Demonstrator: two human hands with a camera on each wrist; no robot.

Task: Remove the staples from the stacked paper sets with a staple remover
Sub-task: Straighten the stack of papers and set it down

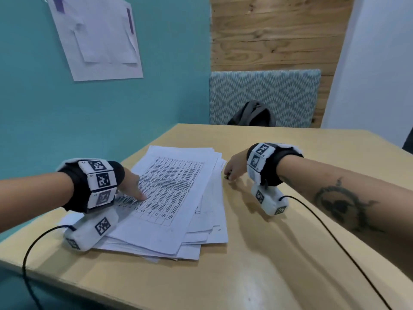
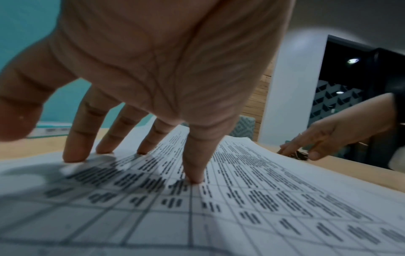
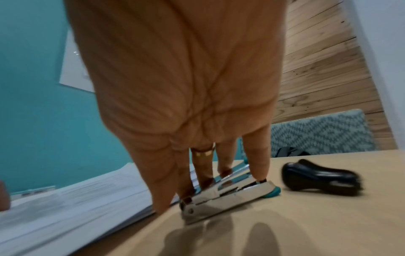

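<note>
A loose stack of stapled paper sets (image 1: 178, 209) with printed tables on top lies on the wooden table (image 1: 268, 253). My left hand (image 1: 131, 186) presses flat on the top sheet, its straight, spread fingertips (image 2: 72, 155) touching the paper (image 2: 263, 207). My right hand (image 1: 231, 173) reaches down just right of the stack's far edge. Its straight fingers (image 3: 203, 178) rest on a silver and teal stapler (image 3: 230, 197) lying on the table. A black claw staple remover (image 3: 320, 180) lies on its side just right of the stapler, with nothing touching it.
A teal wall runs along the table's left side with a sheet pinned to it (image 1: 96, 36). Behind the table stand a patterned seat back (image 1: 268, 92) and a dark backpack (image 1: 252, 115). Black cables (image 1: 335, 231) trail from both wrists across the table.
</note>
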